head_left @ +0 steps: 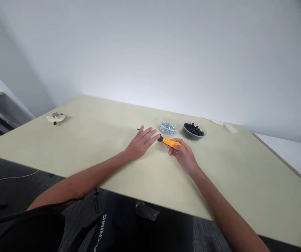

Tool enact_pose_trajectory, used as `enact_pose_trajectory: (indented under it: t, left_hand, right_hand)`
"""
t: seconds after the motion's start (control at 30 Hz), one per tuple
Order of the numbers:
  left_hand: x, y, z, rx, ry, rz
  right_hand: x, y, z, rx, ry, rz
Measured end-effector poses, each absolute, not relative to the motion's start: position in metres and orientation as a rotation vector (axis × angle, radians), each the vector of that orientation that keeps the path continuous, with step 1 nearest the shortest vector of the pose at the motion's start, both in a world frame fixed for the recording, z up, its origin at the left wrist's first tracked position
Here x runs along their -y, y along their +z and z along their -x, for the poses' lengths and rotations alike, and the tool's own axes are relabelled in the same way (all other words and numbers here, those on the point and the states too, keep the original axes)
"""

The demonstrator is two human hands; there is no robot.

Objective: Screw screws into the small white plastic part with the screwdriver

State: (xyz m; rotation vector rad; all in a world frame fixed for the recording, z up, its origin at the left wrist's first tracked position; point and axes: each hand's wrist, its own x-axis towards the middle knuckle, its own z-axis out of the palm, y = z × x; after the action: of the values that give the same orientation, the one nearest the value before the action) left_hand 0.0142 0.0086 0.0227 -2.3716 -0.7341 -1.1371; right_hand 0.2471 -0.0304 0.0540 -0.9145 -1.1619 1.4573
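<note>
My right hand [183, 154] is closed around the orange and black handle of a screwdriver [169, 142], which points to the left. Beyond the handle, the screwdriver's shaft passes behind my left hand [139, 143], and a dark tip shows past the fingers. The left hand's fingers are stretched out and slightly spread over the shaft, close to the table; whether they touch the shaft I cannot tell. Just behind the hands stand a clear round tub of small silvery screws [168, 128] and a clear tub of black plastic parts [193, 131].
Both tubs rest on a pale table [108, 122] against a white wall. A cream-coloured object with a black knob [56, 118] lies at the far left. White pieces of paper or plastic [230, 128] lie at the back right. A white surface [292, 150] adjoins the table's right side.
</note>
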Motion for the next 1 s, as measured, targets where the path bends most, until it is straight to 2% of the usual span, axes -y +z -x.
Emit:
enact_pose_trajectory:
  t: [0.23,0.53,0.7,0.9,1.0]
  left_hand:
    - [-0.009,0.023,-0.012,0.942,-1.189,2.385]
    - [-0.015,0.021,-0.005,1.364,-1.459,2.378]
    - [-0.024,0.013,-0.002,1.615,-1.832,2.348]
    - [-0.038,0.006,-0.003,2.349,-2.365,2.021]
    - [-0.042,0.004,-0.002,2.396,-2.644,1.906]
  right_hand:
    - [0.03,0.057,-0.245,1.127,1.434,0.959]
    - [0.026,0.054,-0.251,1.091,1.385,0.97]
    - [0.025,0.054,-0.252,1.091,1.38,0.97]
    - [0.026,0.055,-0.25,1.102,1.382,0.975]
    - [0.026,0.054,-0.251,1.082,1.362,0.993]
